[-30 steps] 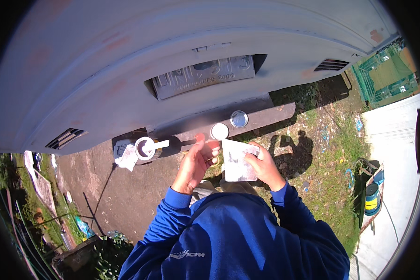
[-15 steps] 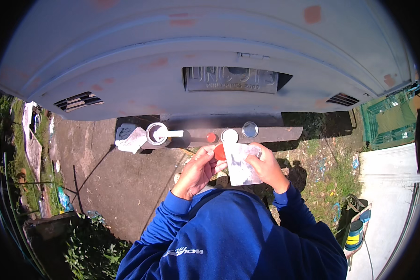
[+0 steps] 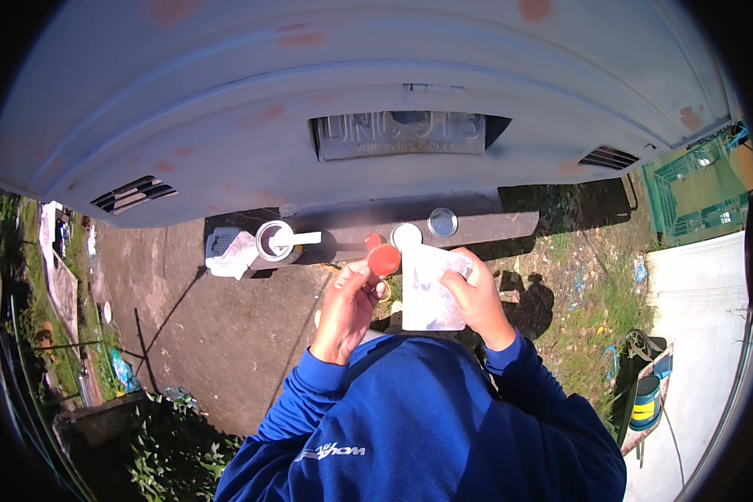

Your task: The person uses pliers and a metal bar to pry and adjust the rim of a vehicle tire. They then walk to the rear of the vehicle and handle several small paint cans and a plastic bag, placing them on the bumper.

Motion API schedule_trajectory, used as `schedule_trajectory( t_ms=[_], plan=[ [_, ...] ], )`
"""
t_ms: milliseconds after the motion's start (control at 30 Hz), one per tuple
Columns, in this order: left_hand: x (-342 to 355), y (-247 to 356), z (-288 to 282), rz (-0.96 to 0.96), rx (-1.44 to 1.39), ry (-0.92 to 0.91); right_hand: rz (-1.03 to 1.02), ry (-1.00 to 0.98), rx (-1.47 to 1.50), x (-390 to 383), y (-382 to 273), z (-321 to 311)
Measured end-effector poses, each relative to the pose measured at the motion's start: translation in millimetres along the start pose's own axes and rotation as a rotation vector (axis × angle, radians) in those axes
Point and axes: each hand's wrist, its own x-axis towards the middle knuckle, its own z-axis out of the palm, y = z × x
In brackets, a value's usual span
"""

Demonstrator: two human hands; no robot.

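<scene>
My left hand pinches a small round red lid by its lower edge, just left of a flat whitish plate. The plate is smeared with pale grey patches, and my right hand grips its right side with the thumb on top. Beyond the hands, a white round lid or tub sits on a long narrow board. A small red cap stands next to it, partly hidden by the lid I hold. Further left is an uncovered can with a pale scraper across its rim.
A silver can lid lies at the board's back. A pale perforated basket with a sheet in it stands at the board's left end. A grey vehicle panel with reddish patches spans the far side. A green crate stands at right.
The red lid has moved away from the plate's left edge, now tilted up and apart from it. The whole view has shifted slightly. My right hand still holds the plate.
</scene>
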Motion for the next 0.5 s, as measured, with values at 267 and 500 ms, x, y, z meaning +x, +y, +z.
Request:
schedule_trajectory(
  t_ms=[267,500],
  plan=[
    [-6.6,-6.9,11.8,0.1,0.039,-0.055,0.005,0.049,0.082,-2.2,12.9,2.3],
    [-7.3,-7.9,19.0,0.128,0.054,-0.074,0.01,0.069,0.108,-0.5,15.2,-1.6]
  ],
)
